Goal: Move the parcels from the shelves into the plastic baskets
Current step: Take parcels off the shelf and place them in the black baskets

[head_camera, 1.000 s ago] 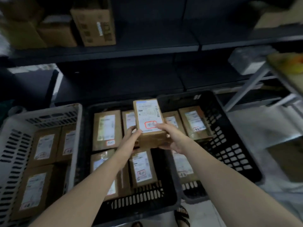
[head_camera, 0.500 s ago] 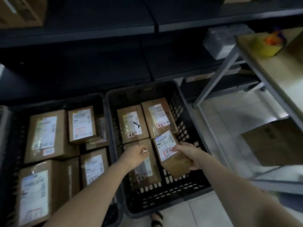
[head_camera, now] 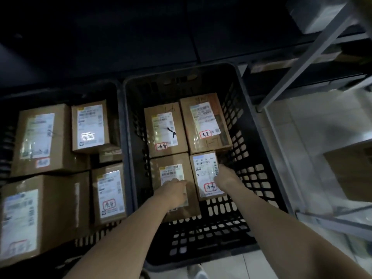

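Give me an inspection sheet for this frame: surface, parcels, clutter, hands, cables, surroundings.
Surface: pale tiled floor; two black baskets side by side.
Job's things: right basket holds four parcels, labels up; left basket holds at least five.
Clutter: cardboard box at far right.
Hands: right hand holds the near-right parcel at its right edge; left hand touches the near-left parcel, finger pose unclear.
Cables: nothing seen.
Surroundings: dark shelves behind the baskets; grey metal rack at right.
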